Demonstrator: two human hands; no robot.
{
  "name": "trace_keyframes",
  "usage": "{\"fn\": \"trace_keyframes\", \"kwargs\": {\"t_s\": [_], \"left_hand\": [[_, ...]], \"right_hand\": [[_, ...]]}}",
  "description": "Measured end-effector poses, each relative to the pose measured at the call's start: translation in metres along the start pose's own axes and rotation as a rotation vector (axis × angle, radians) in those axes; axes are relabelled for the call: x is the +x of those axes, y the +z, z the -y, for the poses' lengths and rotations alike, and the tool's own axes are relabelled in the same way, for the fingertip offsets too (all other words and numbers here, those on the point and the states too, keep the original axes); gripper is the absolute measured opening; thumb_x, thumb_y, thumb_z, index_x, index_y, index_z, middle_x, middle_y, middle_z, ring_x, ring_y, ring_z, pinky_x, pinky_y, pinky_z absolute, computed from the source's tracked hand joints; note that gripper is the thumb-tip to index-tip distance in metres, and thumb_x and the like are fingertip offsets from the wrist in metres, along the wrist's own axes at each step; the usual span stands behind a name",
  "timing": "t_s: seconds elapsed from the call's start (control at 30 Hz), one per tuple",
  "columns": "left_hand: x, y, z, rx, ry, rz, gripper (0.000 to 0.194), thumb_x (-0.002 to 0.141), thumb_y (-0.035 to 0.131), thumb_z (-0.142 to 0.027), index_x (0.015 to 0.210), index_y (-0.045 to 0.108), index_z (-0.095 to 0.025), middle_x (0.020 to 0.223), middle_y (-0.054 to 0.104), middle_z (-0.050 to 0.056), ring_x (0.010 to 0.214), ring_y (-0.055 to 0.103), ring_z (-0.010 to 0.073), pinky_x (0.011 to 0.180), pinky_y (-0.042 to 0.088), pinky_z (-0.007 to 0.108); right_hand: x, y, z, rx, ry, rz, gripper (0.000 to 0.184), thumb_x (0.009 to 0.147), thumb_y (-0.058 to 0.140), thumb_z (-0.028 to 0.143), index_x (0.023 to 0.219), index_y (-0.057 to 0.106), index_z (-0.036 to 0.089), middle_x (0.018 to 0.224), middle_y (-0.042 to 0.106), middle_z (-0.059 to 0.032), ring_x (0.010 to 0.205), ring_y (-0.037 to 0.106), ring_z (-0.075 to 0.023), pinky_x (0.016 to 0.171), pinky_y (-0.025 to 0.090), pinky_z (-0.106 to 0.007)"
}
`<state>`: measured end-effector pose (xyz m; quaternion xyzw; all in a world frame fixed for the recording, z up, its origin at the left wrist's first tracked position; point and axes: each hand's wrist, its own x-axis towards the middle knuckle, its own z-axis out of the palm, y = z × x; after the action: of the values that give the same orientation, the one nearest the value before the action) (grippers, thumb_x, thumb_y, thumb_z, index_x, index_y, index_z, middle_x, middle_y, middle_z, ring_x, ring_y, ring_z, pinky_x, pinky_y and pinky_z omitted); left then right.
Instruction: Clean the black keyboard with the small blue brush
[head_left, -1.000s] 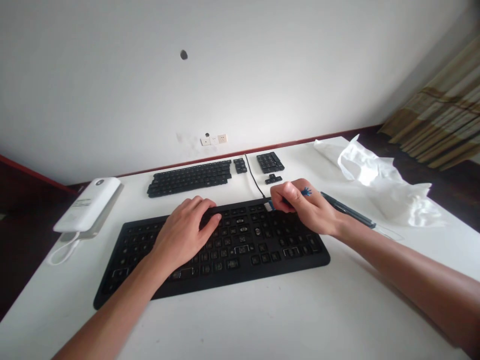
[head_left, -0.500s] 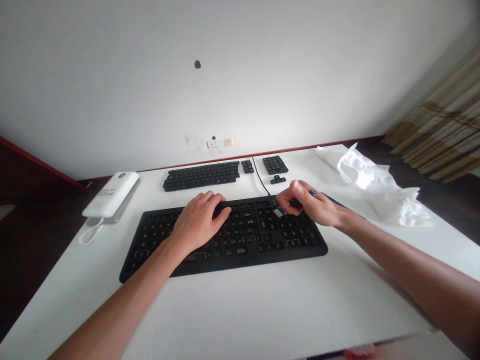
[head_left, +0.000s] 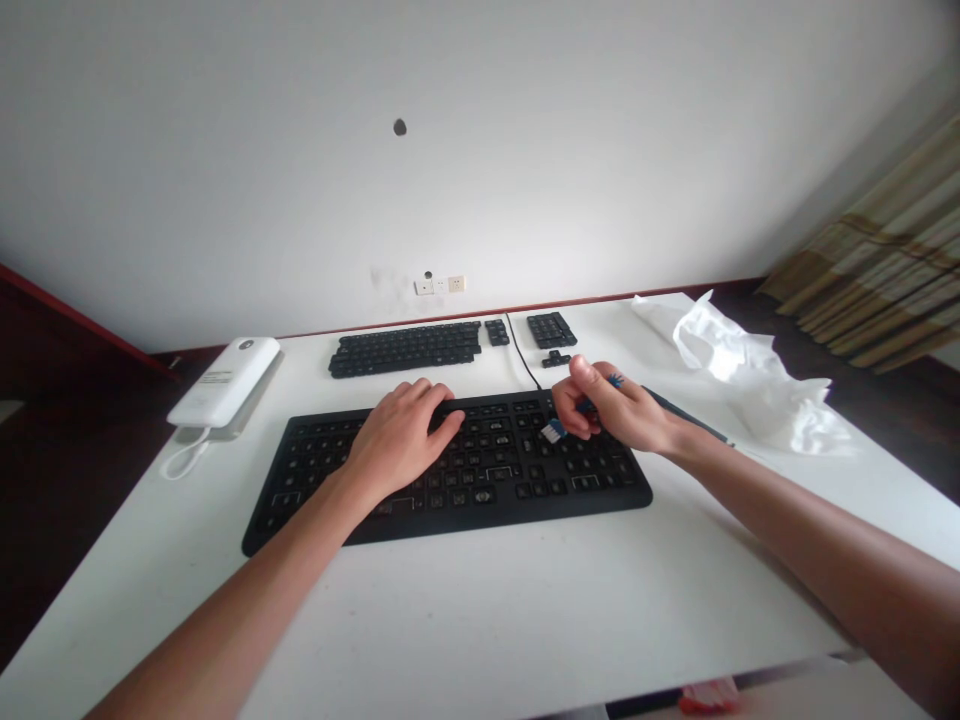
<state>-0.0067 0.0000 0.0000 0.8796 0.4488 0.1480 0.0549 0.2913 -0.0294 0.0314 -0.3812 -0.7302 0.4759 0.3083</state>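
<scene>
A black computer keyboard (head_left: 517, 490) lies on the white table, with its keycaps off and bare switches showing. My left hand (head_left: 397, 438) rests on its middle, fingers curled over the switches and holding nothing. Just above the keyboard's right part, my right hand (head_left: 609, 408) pinches a small blue-and-white tool (head_left: 553, 431); its exact kind is too small to tell. Behind the keyboard lie rows of black keycaps (head_left: 405, 350), a small group of keycaps (head_left: 496, 332), a numpad block of keycaps (head_left: 551, 330) and arrow keycaps (head_left: 556, 358).
A dark pen (head_left: 694, 416) lies beyond my right hand, near a crumpled white plastic sheet (head_left: 754, 385). A white power bank (head_left: 223, 382) with a white cable (head_left: 184, 462) sits at the left. A black cable (head_left: 521, 365) runs to the wall.
The view has tilted and drawn back, so the keyboard looks smaller. My right hand has turned slightly, with the small tool still pinched. My left hand stays on the keyboard.
</scene>
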Motion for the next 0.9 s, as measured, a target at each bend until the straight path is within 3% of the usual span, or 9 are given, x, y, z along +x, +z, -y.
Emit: {"fn": "trace_keyframes", "kwargs": {"t_s": [0.17, 0.37, 0.53, 0.6, 0.7, 0.73, 0.83, 0.9], "left_hand": [[0.0, 0.0, 0.0, 0.007, -0.006, 0.001, 0.031, 0.108, 0.045, -0.046, 0.114, 0.063, -0.022, 0.105, 0.066, 0.007, 0.1, 0.062, 0.0268, 0.086, 0.051, 0.041], [0.0, 0.0, 0.0, 0.006, -0.003, 0.002, 0.03, 0.108, 0.046, -0.045, 0.114, 0.063, -0.022, 0.105, 0.066, 0.007, 0.101, 0.062, 0.0271, 0.089, 0.05, 0.042], [0.0, 0.0, 0.001, 0.015, -0.001, 0.01, 0.031, 0.108, 0.045, -0.047, 0.115, 0.063, -0.022, 0.106, 0.066, 0.007, 0.102, 0.062, 0.0274, 0.087, 0.05, 0.042], [0.0, 0.0, 0.0, 0.015, 0.0, 0.01, 0.031, 0.108, 0.045, -0.046, 0.115, 0.062, -0.022, 0.106, 0.066, 0.007, 0.102, 0.062, 0.0272, 0.087, 0.05, 0.042], [0.0, 0.0, -0.001, 0.012, 0.002, 0.006, 0.03, 0.108, 0.046, -0.046, 0.115, 0.062, -0.022, 0.106, 0.066, 0.007, 0.102, 0.062, 0.0269, 0.088, 0.05, 0.041], [0.0, 0.0, -0.001, 0.011, 0.001, 0.006, 0.03, 0.108, 0.045, -0.046, 0.115, 0.062, -0.022, 0.106, 0.066, 0.007, 0.102, 0.062, 0.027, 0.088, 0.05, 0.042], [0.0, 0.0, 0.0, 0.006, -0.004, 0.01, 0.03, 0.108, 0.045, -0.046, 0.114, 0.062, -0.023, 0.105, 0.065, 0.006, 0.102, 0.061, 0.0272, 0.087, 0.05, 0.042], [0.0, 0.0, 0.001, 0.002, -0.001, 0.007, 0.029, 0.108, 0.045, -0.047, 0.113, 0.062, -0.023, 0.105, 0.065, 0.006, 0.102, 0.061, 0.0271, 0.088, 0.049, 0.041]], "right_hand": [[-0.003, 0.004, 0.005, 0.149, 0.048, 0.34, 0.076, 0.111, 0.023, 0.06, 0.062, 0.059, 0.014, 0.057, 0.059, -0.0034, 0.049, 0.047, -0.0099, 0.052, 0.039, -0.025], [-0.002, 0.002, 0.006, 0.12, 0.032, 0.181, 0.072, 0.11, 0.027, 0.06, 0.061, 0.054, 0.015, 0.058, 0.058, -0.003, 0.052, 0.049, -0.01, 0.055, 0.042, -0.024], [-0.003, 0.004, 0.007, 0.227, 0.09, 0.43, 0.072, 0.11, 0.029, 0.059, 0.064, 0.059, 0.013, 0.057, 0.06, -0.0038, 0.048, 0.051, -0.0094, 0.05, 0.042, -0.023], [-0.003, 0.004, 0.007, 0.242, 0.08, 0.396, 0.071, 0.11, 0.03, 0.058, 0.064, 0.059, 0.013, 0.058, 0.061, -0.0038, 0.048, 0.051, -0.0095, 0.05, 0.042, -0.023], [-0.003, 0.002, 0.008, 0.205, 0.064, 0.245, 0.068, 0.11, 0.032, 0.057, 0.065, 0.058, 0.014, 0.06, 0.062, -0.0041, 0.052, 0.054, -0.0105, 0.055, 0.046, -0.024], [-0.003, 0.003, 0.008, 0.204, 0.073, 0.248, 0.067, 0.11, 0.034, 0.057, 0.066, 0.059, 0.014, 0.061, 0.063, -0.0043, 0.053, 0.055, -0.0108, 0.056, 0.047, -0.024], [-0.004, 0.006, 0.01, 0.261, 0.121, 0.416, 0.068, 0.11, 0.035, 0.057, 0.066, 0.061, 0.013, 0.058, 0.062, -0.004, 0.05, 0.056, -0.0109, 0.051, 0.044, -0.024], [-0.003, 0.009, 0.012, 0.279, 0.11, 0.442, 0.068, 0.11, 0.034, 0.056, 0.067, 0.063, 0.013, 0.059, 0.063, -0.0046, 0.05, 0.056, -0.0108, 0.05, 0.044, -0.024]]}}
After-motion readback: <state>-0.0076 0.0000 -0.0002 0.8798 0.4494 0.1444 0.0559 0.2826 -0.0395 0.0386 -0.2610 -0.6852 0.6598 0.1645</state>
